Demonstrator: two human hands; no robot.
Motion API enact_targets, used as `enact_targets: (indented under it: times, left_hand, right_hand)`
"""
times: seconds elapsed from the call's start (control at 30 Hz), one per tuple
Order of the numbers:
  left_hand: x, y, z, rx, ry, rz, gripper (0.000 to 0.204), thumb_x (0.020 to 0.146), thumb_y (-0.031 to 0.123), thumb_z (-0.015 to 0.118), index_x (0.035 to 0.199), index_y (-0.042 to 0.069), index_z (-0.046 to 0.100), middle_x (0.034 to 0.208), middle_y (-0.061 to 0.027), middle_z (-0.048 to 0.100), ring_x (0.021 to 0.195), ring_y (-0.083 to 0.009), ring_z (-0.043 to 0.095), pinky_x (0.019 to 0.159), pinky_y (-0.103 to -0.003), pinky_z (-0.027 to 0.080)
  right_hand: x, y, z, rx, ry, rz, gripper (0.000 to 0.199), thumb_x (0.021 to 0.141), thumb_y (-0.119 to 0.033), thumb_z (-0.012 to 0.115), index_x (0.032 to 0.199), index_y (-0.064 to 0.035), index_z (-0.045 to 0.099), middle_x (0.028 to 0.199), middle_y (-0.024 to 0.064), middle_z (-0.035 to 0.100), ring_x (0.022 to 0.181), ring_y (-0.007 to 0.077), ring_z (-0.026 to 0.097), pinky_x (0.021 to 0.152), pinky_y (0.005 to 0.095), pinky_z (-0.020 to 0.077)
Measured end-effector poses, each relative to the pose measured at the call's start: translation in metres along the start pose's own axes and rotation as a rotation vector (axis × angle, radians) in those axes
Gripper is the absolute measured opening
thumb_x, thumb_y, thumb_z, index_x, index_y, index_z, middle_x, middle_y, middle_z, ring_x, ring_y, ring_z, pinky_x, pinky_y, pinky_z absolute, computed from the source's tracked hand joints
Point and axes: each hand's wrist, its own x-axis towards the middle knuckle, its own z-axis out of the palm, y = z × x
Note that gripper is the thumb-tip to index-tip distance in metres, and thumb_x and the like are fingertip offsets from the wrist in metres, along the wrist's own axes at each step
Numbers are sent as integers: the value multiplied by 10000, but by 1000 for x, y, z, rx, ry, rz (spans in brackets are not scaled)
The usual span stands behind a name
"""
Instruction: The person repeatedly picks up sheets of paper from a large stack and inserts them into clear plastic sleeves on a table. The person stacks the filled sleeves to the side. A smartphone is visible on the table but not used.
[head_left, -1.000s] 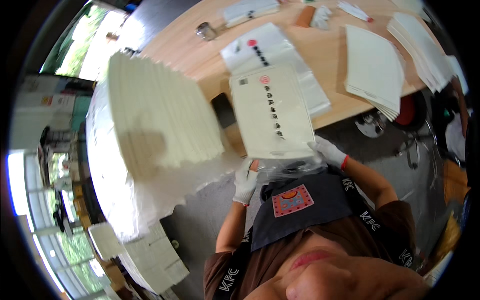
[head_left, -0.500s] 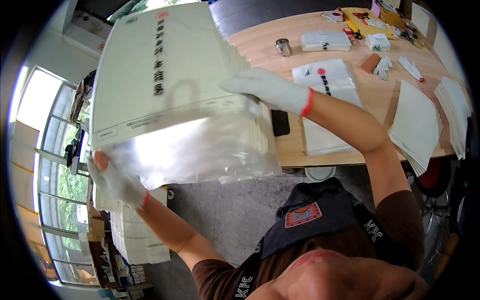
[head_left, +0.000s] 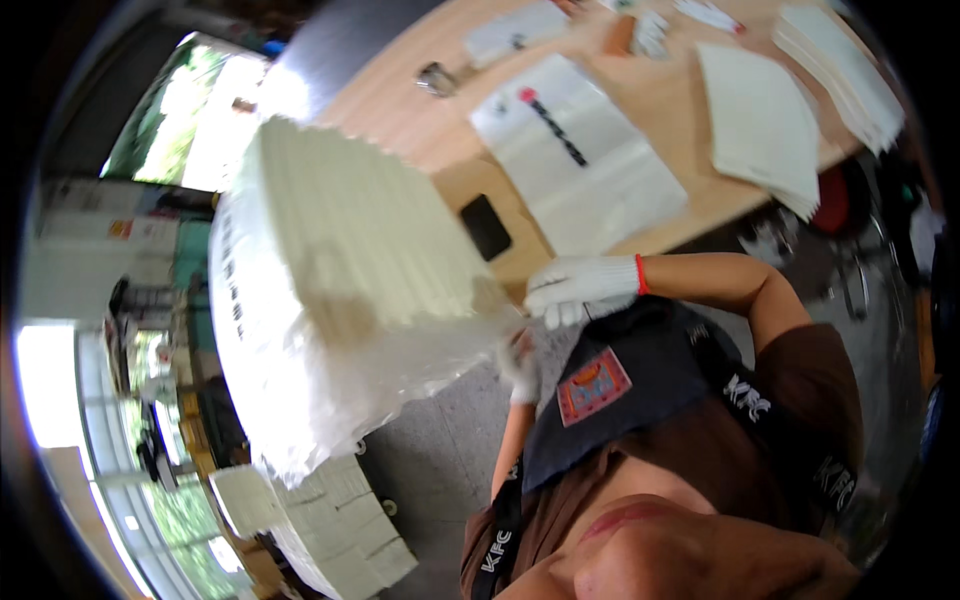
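Cream stack (head_left: 375,235), white right glove (head_left: 585,284) (red-edged)

We list: apron straps (head_left: 748,398), lower right, white lettering (head_left: 838,482); red-bordered patch (head_left: 594,387), below centre, blurred lettering; flat packet (head_left: 595,195), upper centre, red mark (head_left: 527,95) and black characters (head_left: 557,132); wrapped stack (head_left: 350,230), left, dark characters (head_left: 230,270) down its side.

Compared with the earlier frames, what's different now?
The right hand has left the tall stack and drawn back toward the apron; the left hand has moved right from the stack's near-left corner. The cream packet held earlier no longer shows in hand. Phone and printed plastic bag stay on the table.
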Motion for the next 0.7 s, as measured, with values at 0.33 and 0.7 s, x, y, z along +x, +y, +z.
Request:
enact_targets:
  times: [0.33,0.7]
  left_hand:
    - [159,62,218,663,-531,422,149,812,247,630,902,128,638,905,-93,636,873,-312,583,738,-418,453]
    - [210,76,216,546,-681,164,406,890,495,497,963,138,677,910,-149,662,784,-323,620,762,-407,458]
  right_hand:
    - [-108,117,-5,26,670,82,308,937,-323,497,912,-32,595,795,60,642,636,120,594,582,254,493]
    - [-61,65,-94,-72,1160,-98,477,895,-446,516,1077,-7,567,838,91,642,677,172,621,632,303,512]
